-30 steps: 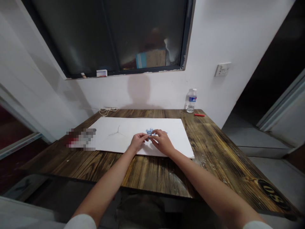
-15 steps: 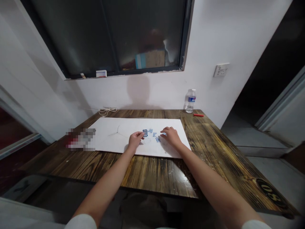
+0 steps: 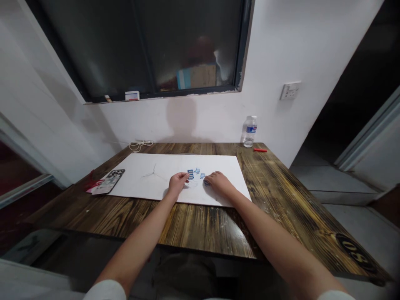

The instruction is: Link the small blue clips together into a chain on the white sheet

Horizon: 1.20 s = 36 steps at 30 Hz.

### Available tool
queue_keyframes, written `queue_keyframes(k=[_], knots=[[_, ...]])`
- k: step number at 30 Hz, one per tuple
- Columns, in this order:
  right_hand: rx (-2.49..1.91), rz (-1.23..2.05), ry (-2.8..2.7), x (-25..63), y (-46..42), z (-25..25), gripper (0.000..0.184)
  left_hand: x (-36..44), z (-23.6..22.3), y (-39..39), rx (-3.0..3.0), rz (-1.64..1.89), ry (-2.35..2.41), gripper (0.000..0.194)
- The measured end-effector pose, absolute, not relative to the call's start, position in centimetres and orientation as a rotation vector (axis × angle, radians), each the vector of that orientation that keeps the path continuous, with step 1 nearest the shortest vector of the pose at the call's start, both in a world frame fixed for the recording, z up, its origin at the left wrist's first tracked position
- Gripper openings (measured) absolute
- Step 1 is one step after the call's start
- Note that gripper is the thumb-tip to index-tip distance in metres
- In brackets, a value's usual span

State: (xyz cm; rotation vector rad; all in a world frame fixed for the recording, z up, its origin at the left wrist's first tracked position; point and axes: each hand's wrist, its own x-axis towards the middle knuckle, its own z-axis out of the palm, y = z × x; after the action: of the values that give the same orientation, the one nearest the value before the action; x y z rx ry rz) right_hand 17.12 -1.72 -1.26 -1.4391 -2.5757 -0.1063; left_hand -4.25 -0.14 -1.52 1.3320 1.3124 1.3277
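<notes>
A wooden table (image 3: 203, 227) stands under a dark window, and a large white sheet (image 3: 140, 179) lies on it. Small blue clips (image 3: 197, 171) are on the middle of this sheet, in a loose curved row. The left hand (image 3: 178, 183) is curled, and its fingertips are just beside the left clips, but it is too small to tell if they grip one. The right hand (image 3: 220, 183) lies low on the sheet, with its fingers on or just by the lowest clip; its grip also cannot be told. A phone (image 3: 109, 181) lies at the left of the sheet, and a water bottle (image 3: 250, 131) stands at the far edge of the table, toward the right.
</notes>
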Motion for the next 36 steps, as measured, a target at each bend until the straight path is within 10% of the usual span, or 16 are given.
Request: queue_keyframes(k=[36], knots=[[-1.549,0.112,-2.563,17.0,-2.5,0.5,0.030,-4.3,-1.5,-0.2,1.370,1.314,1.331,0.035]])
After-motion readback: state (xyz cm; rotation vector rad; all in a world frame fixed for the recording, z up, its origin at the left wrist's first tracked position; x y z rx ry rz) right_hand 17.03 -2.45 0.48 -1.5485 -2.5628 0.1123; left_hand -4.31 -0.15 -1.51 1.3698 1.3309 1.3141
